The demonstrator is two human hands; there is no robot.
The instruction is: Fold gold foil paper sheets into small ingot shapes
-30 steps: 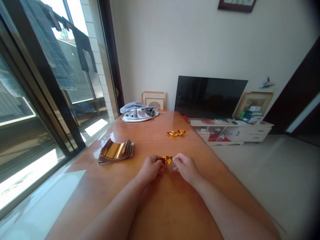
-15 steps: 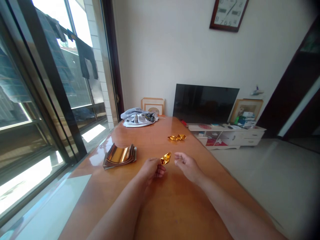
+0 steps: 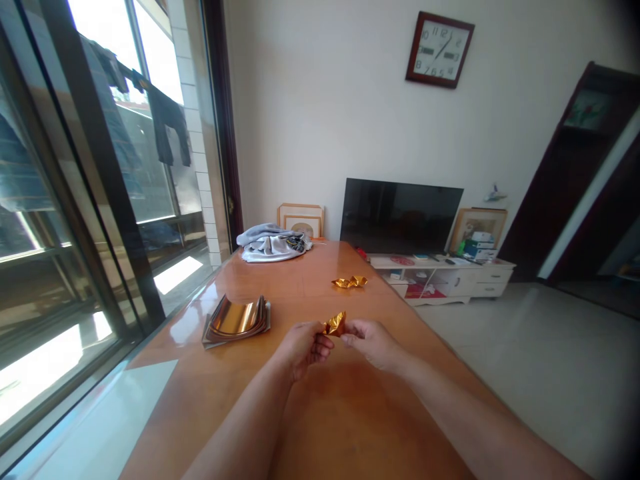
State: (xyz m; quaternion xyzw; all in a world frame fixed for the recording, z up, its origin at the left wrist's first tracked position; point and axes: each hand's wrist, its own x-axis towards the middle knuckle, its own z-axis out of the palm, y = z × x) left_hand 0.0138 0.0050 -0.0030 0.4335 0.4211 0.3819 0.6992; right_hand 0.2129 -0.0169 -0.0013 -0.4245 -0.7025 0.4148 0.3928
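Observation:
Above the wooden table [image 3: 320,413], my left hand [image 3: 306,345] pinches a folded gold foil paper piece [image 3: 335,324] by its left end. My right hand [image 3: 373,342] is closed at the right side of the same piece, thumb and fingers on its edge. The piece looks like a small ingot or boat shape, tilted up to the right; its left end is hidden by my fingers. Beyond the hands lie more folded gold foil pieces [image 3: 349,283]. To the left rests a curved stack of gold foil sheets [image 3: 237,320].
A bundle of grey cloth [image 3: 275,243] lies at the table's far end. Past it stand a black television [image 3: 400,217] and a low white cabinet [image 3: 460,277]. The table's right edge drops to a tiled floor [image 3: 540,340]. A glass sliding door [image 3: 107,200] runs along the left.
My right hand has moved left and closed on the foil piece, which it was apart from before. The view has tilted up slightly, showing more of the wall clock.

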